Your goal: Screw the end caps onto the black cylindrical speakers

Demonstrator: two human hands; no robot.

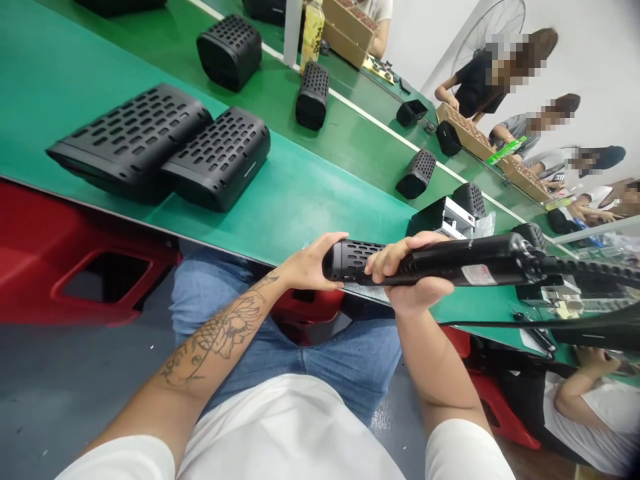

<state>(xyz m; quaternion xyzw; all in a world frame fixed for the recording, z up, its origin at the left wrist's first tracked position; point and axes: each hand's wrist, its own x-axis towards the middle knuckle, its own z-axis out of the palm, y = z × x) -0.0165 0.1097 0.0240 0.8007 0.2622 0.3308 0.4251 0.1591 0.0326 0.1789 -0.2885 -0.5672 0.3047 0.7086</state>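
Observation:
My left hand (311, 264) grips the end of a black perforated housing (356, 252) at the table's near edge, thumb on one side and fingers on the other. My right hand (411, 280) is wrapped round a black electric screwdriver (470, 257), a cylinder with a small white label. The tool's front end points left, against or just above the housing; I cannot tell whether it touches. Part of the housing is hidden behind the right hand and the tool. A coiled cord (585, 270) runs from the tool's back end to the right.
Two black perforated housings (133, 133) (225, 157) lie on the green table (320, 200) to the left. Several more stand farther back, near a yellow bottle (313, 33). An open metal-framed unit (453, 217) sits right. Red stools (100, 267) flank me. Co-workers sit across and at right.

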